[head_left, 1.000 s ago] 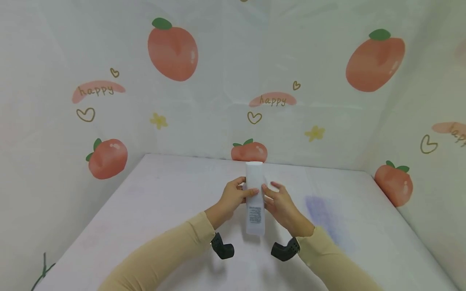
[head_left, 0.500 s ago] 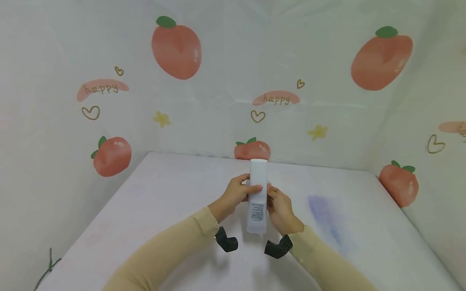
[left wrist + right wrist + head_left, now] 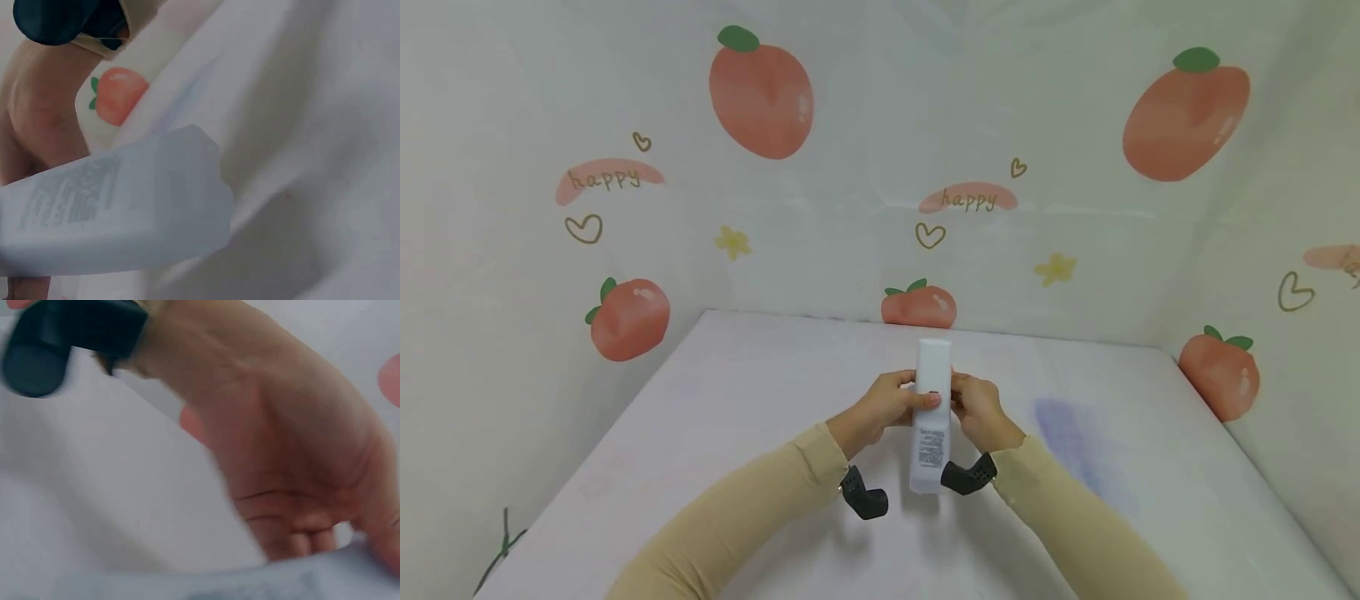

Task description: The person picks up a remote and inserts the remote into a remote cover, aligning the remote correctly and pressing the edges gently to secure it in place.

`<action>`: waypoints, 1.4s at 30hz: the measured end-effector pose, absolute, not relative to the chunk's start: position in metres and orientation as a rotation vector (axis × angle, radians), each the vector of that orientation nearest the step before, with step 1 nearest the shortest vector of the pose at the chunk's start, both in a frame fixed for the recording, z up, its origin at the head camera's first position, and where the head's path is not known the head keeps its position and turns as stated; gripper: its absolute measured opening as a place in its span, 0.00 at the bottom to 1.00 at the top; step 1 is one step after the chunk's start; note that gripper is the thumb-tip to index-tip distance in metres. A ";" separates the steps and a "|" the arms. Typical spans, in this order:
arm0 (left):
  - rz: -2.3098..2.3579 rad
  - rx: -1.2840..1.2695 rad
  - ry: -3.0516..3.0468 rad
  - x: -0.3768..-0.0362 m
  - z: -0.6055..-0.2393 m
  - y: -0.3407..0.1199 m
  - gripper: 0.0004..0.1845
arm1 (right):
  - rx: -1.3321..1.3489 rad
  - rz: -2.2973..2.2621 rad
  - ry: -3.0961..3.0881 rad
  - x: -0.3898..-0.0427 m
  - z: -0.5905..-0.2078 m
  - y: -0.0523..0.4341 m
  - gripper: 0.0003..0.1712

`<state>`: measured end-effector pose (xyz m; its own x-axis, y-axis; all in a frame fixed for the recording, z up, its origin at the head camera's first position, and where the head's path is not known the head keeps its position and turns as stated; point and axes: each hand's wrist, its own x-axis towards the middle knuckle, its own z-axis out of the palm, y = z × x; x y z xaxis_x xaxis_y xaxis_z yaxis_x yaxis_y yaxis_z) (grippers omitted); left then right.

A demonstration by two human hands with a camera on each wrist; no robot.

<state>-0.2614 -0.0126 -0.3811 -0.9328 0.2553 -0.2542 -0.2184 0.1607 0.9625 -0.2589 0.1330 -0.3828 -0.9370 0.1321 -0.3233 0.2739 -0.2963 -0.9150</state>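
Note:
A long white pack (image 3: 931, 415) with a small printed label is held above the white table (image 3: 737, 433), its far end pointing at the back wall. My left hand (image 3: 891, 405) grips its left side, thumb across the top. On the other side my right hand (image 3: 976, 407) grips it, fingers curled round the edge. The left wrist view shows the pack's (image 3: 119, 200) labelled near end close up, with the opposite hand (image 3: 37, 119) behind it. In the right wrist view a palm (image 3: 294, 475) fills the frame, with the pack's edge (image 3: 262, 581) along the bottom.
Walls printed with peaches (image 3: 760, 96) and "happy" enclose the table on three sides. A faint purple stain (image 3: 1075, 442) marks the cloth to the right of the hands. Black wrist-camera mounts (image 3: 865, 500) hang under both sleeves. A thin green stem (image 3: 497, 558) shows at the lower left.
The right hand has closed from a loose touch to a grip on the pack's right side. The pack has tilted a little, its near end lower and closer to me.

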 end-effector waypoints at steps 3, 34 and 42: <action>1.871 0.028 2.114 -0.261 -0.380 -0.014 0.30 | 0.441 -2.322 1.856 -0.257 -0.386 0.137 0.14; 2.218 -0.011 2.068 -0.247 -0.392 -0.006 0.10 | 0.052 -2.176 1.934 -0.237 -0.384 0.158 0.30; 2.292 -0.083 2.159 -0.253 -0.391 0.005 0.08 | 0.079 -2.127 1.966 -0.233 -0.378 0.156 0.31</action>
<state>-0.2531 0.0046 -0.3912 -0.9986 -0.0422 -0.0327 -0.0301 -0.0606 0.9977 -0.2334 0.1560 -0.3776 -0.9689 -0.1411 -0.2032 0.2136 -0.0628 -0.9749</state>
